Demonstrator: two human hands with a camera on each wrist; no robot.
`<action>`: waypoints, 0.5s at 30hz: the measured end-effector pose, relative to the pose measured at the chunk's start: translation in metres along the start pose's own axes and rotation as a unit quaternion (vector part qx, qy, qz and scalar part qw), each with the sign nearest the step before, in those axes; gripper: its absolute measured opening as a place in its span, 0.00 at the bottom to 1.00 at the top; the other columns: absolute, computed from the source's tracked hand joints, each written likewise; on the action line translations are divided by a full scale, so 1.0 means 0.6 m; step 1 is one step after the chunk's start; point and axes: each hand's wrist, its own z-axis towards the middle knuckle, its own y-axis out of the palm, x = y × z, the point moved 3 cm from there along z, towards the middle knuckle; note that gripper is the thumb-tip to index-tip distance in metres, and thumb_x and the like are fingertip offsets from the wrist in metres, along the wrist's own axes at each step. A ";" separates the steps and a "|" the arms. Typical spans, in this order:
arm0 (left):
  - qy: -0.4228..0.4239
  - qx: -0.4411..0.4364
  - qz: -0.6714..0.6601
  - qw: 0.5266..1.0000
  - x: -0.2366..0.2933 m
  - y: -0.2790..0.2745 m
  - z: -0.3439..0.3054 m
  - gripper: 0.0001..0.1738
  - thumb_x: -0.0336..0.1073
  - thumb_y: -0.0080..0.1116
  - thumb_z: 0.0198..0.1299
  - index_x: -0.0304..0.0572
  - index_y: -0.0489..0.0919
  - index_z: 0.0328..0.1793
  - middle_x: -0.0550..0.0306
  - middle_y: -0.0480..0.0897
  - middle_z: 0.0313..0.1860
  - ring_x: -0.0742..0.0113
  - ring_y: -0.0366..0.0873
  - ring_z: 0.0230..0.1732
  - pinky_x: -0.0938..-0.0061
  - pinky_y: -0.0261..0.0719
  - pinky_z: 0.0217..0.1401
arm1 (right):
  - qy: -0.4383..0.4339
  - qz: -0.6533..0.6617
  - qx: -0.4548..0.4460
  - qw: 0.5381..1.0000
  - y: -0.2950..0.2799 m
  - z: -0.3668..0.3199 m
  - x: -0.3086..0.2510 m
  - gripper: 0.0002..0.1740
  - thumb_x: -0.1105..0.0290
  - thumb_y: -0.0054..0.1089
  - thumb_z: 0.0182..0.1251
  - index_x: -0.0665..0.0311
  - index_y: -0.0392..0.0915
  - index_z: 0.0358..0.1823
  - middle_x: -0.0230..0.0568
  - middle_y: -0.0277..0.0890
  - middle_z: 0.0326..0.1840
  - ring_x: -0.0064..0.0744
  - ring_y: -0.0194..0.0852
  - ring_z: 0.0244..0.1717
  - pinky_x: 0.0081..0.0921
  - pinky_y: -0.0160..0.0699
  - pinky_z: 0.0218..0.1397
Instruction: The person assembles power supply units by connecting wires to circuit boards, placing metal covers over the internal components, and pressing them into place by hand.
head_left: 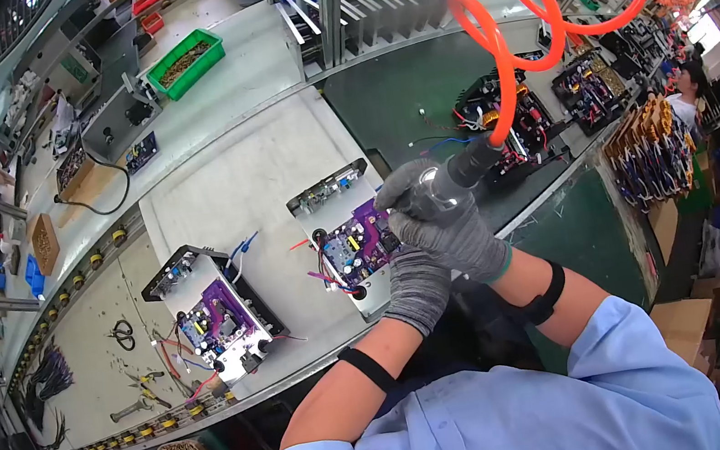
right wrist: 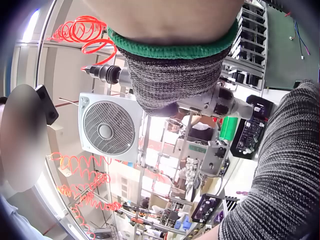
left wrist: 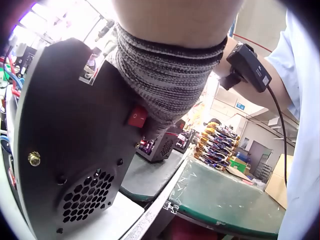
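Note:
The right hand, in a grey glove, grips an air-driven tool above the right edge of a purple circuit board; its green-edged cuff and the tool also show in the right wrist view. The left hand, gloved too, lies low beside the same board, its fingers hidden behind the right hand and the unit. In the left wrist view its cuff is against a black casing panel with a red switch and a vent grille.
A second unit stands to the left on the bench. More units sit at the right. A red coiled hose rises from the tool. Pliers, a green screw bin and metal heat sinks are around.

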 end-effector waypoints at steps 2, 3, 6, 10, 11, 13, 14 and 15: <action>-0.003 -0.049 0.101 0.994 0.045 -0.027 -0.015 0.32 0.47 0.51 0.75 0.48 0.60 0.81 0.49 0.66 0.78 0.58 0.64 0.77 0.60 0.64 0.78 | 0.009 0.035 0.007 0.999 0.006 0.000 0.007 0.20 0.82 0.68 0.57 0.62 0.79 0.51 0.33 0.82 0.45 0.21 0.78 0.44 0.26 0.80 0.55; 0.006 -0.058 0.131 0.990 0.070 -0.039 -0.013 0.30 0.45 0.50 0.75 0.48 0.61 0.80 0.50 0.68 0.76 0.57 0.65 0.76 0.60 0.65 0.77 | -0.008 0.005 0.001 1.000 -0.007 0.011 0.002 0.20 0.82 0.68 0.57 0.62 0.79 0.51 0.33 0.82 0.45 0.21 0.78 0.44 0.26 0.80 0.55; 0.106 0.051 0.341 0.933 0.099 -0.080 -0.068 0.14 0.35 0.57 0.62 0.44 0.88 0.50 0.46 0.88 0.43 0.48 0.86 0.46 0.53 0.82 0.48 | -0.008 0.016 0.019 1.000 0.014 -0.001 -0.002 0.21 0.83 0.67 0.57 0.62 0.78 0.53 0.28 0.79 0.43 0.18 0.73 0.40 0.24 0.79 0.53; 0.131 0.160 0.242 0.948 0.059 -0.024 -0.035 0.14 0.34 0.56 0.63 0.44 0.88 0.50 0.46 0.88 0.45 0.50 0.86 0.48 0.55 0.82 0.49 | -0.017 0.017 0.019 1.000 0.030 -0.016 -0.006 0.26 0.87 0.64 0.58 0.63 0.76 0.59 0.28 0.79 0.48 0.11 0.70 0.37 0.18 0.78 0.50; 0.120 0.188 0.209 0.952 0.054 -0.038 -0.044 0.14 0.34 0.55 0.64 0.45 0.88 0.51 0.46 0.88 0.46 0.51 0.86 0.48 0.55 0.82 0.50 | 0.001 0.042 0.023 0.999 0.036 -0.017 -0.002 0.26 0.87 0.65 0.58 0.63 0.76 0.59 0.28 0.79 0.47 0.11 0.68 0.37 0.17 0.78 0.50; 0.081 0.137 0.238 0.958 0.076 -0.076 -0.074 0.15 0.35 0.54 0.65 0.45 0.87 0.54 0.46 0.87 0.49 0.51 0.85 0.51 0.56 0.81 0.52 | 0.002 0.014 0.005 1.000 0.046 -0.017 -0.008 0.26 0.86 0.65 0.59 0.64 0.76 0.59 0.30 0.79 0.48 0.13 0.74 0.41 0.19 0.79 0.52; 0.053 0.054 0.294 0.953 0.087 -0.089 -0.087 0.16 0.36 0.54 0.66 0.46 0.86 0.56 0.46 0.87 0.51 0.51 0.85 0.53 0.56 0.81 0.54 | 0.000 0.026 -0.005 1.000 0.055 -0.017 -0.007 0.26 0.86 0.65 0.59 0.64 0.76 0.59 0.30 0.79 0.48 0.13 0.74 0.41 0.19 0.79 0.52; 0.043 0.056 0.300 0.951 0.076 -0.088 -0.089 0.16 0.36 0.54 0.66 0.46 0.86 0.56 0.46 0.87 0.51 0.51 0.85 0.53 0.56 0.81 0.54 | -0.007 0.013 -0.009 1.000 0.061 -0.019 -0.005 0.26 0.86 0.65 0.59 0.64 0.76 0.60 0.31 0.79 0.50 0.16 0.76 0.45 0.20 0.79 0.54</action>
